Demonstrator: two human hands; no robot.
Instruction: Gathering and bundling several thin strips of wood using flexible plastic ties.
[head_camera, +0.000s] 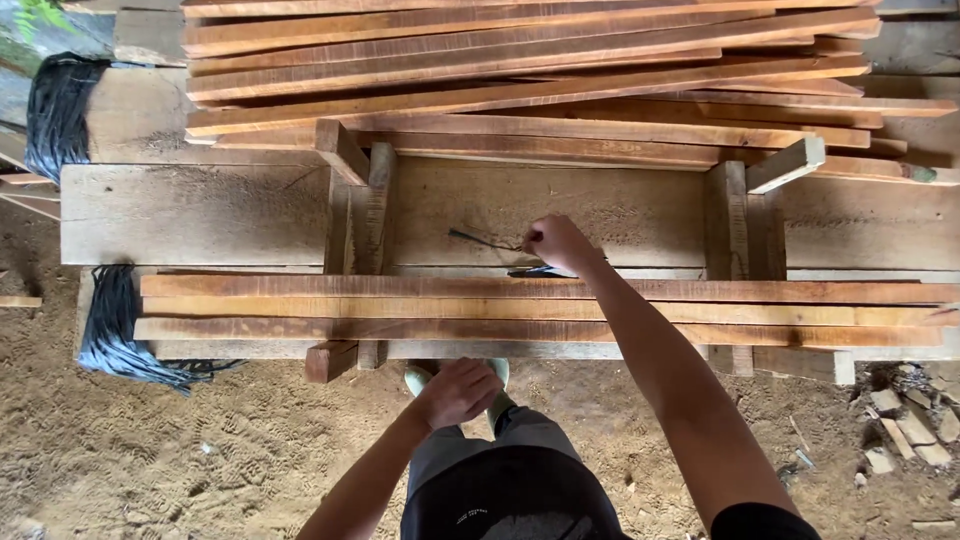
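- The bare bench plank (600, 215) between the two wooden uprights (360, 205) gives open room around the right hand (556, 242).
- Stacked slats (540, 308) bar the near edge.
- A slat pile (520, 70) closes the far side.
- A thin dark strip (480, 240), perhaps wire, lies just left of the hand.

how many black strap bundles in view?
2. One black strap bundle hangs at the bench's far-left corner; the other hangs at the near-left end, trailing onto the dirt. More may be hidden.

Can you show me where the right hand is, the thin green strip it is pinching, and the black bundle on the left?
right hand (558, 243), head view, on the knuckles.
thin green strip (480, 240), head view, on its middle.
black bundle (115, 325), head view, on its hanging strands.
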